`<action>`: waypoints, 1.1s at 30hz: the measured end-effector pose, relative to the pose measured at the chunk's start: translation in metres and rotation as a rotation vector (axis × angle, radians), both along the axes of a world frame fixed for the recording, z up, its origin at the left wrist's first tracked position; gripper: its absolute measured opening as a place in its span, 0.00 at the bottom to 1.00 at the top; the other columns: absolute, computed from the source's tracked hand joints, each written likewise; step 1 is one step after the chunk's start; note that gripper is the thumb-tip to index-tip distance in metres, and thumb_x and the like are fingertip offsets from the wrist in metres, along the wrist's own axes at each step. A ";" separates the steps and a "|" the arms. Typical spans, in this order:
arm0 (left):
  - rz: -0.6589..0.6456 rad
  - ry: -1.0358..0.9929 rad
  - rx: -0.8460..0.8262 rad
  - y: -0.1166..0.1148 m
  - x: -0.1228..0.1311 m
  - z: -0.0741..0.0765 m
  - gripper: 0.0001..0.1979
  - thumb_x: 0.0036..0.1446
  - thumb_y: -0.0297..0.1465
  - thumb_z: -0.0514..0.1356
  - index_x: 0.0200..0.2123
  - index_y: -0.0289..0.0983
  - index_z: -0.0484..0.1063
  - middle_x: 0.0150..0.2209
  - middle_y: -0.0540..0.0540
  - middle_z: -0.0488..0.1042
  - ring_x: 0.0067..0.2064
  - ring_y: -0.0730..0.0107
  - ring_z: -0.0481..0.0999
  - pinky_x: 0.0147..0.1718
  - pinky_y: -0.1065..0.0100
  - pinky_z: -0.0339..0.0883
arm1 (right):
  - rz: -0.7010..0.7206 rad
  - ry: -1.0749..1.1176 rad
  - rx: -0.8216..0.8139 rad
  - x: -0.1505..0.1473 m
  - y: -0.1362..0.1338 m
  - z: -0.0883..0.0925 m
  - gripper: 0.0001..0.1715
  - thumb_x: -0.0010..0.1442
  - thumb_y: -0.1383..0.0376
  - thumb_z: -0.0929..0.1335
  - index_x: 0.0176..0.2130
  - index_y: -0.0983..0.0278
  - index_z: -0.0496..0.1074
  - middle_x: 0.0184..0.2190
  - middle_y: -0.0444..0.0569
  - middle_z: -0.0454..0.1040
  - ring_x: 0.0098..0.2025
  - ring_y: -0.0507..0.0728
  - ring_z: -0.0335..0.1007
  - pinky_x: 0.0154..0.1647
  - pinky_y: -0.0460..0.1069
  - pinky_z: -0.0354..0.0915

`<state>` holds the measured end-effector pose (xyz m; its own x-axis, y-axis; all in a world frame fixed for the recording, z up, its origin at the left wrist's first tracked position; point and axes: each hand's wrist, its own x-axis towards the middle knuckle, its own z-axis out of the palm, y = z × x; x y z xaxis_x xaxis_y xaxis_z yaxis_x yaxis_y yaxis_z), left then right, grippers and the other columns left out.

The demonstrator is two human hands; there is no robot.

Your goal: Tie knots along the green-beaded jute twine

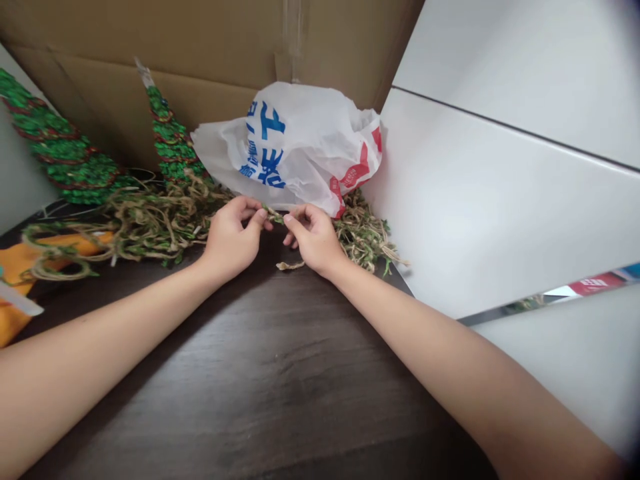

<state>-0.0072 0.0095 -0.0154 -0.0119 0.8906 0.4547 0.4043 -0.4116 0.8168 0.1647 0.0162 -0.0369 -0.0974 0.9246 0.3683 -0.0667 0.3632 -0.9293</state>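
Observation:
Between my two hands stretches a short piece of brown twine with green leaf bits (273, 215). My left hand (236, 232) pinches its left end with thumb and fingers. The right end is pinched by my right hand (313, 235). One loose tail of twine (290, 266) hangs or lies just below my right hand; I cannot tell if it belongs to the same piece. A tangled heap of leafy twine (160, 223) lies left of my left hand. Another leafy twine heap (364, 233) sits right of my right hand, partly under a white plastic bag (310, 133).
Two green tinsel cone trees (173, 143) stand at the back left before a big cardboard box (200, 40). An orange packet (23, 267) lies at the left on the dark wood-look tabletop (265, 373). White tiles (490, 180) bound the right side.

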 end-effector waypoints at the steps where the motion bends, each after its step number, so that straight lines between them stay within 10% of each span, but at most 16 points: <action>1: 0.019 -0.015 0.011 0.001 0.000 -0.001 0.02 0.67 0.32 0.60 0.40 0.42 0.68 0.30 0.49 0.79 0.34 0.62 0.81 0.42 0.59 0.73 | -0.015 0.017 -0.013 0.000 0.000 -0.001 0.18 0.69 0.52 0.73 0.38 0.58 0.65 0.27 0.35 0.71 0.23 0.48 0.72 0.26 0.44 0.70; 9: -0.047 0.026 0.074 0.003 -0.001 -0.006 0.02 0.68 0.32 0.56 0.39 0.43 0.65 0.30 0.50 0.71 0.34 0.63 0.73 0.38 0.61 0.67 | -0.013 -0.030 -0.003 0.000 -0.001 -0.003 0.23 0.71 0.56 0.71 0.62 0.55 0.66 0.36 0.39 0.76 0.24 0.48 0.74 0.25 0.44 0.71; 12: -0.119 0.057 0.084 -0.002 -0.001 -0.003 0.03 0.67 0.33 0.56 0.38 0.42 0.65 0.31 0.50 0.71 0.34 0.63 0.72 0.40 0.60 0.67 | 0.004 -0.208 0.174 0.001 -0.005 -0.002 0.38 0.66 0.68 0.70 0.71 0.53 0.64 0.60 0.52 0.77 0.49 0.54 0.82 0.45 0.48 0.81; 16: -0.132 0.110 0.090 -0.006 -0.002 0.000 0.06 0.67 0.34 0.57 0.37 0.41 0.68 0.33 0.48 0.75 0.38 0.60 0.75 0.45 0.57 0.68 | 0.006 -0.416 0.411 0.003 -0.011 0.003 0.43 0.65 0.75 0.64 0.74 0.54 0.64 0.72 0.54 0.69 0.75 0.59 0.65 0.72 0.58 0.72; 24: -0.102 0.215 0.053 -0.009 0.000 0.004 0.06 0.66 0.33 0.58 0.36 0.40 0.73 0.34 0.46 0.80 0.40 0.56 0.79 0.49 0.52 0.67 | 0.018 -0.543 0.538 0.004 -0.018 0.003 0.47 0.67 0.77 0.59 0.79 0.52 0.59 0.74 0.49 0.68 0.77 0.57 0.63 0.82 0.62 0.59; 33: -0.099 0.180 0.042 -0.010 0.000 0.005 0.07 0.66 0.34 0.58 0.39 0.39 0.74 0.37 0.45 0.82 0.43 0.55 0.80 0.49 0.53 0.68 | -0.087 -0.549 0.400 0.002 -0.012 -0.001 0.27 0.68 0.70 0.66 0.63 0.61 0.76 0.57 0.56 0.79 0.59 0.61 0.77 0.67 0.61 0.74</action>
<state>-0.0076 -0.0003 -0.0108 0.1597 0.8637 0.4780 0.4979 -0.4885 0.7165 0.1669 0.0044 -0.0375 -0.2996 0.7404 0.6017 0.4209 0.6685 -0.6131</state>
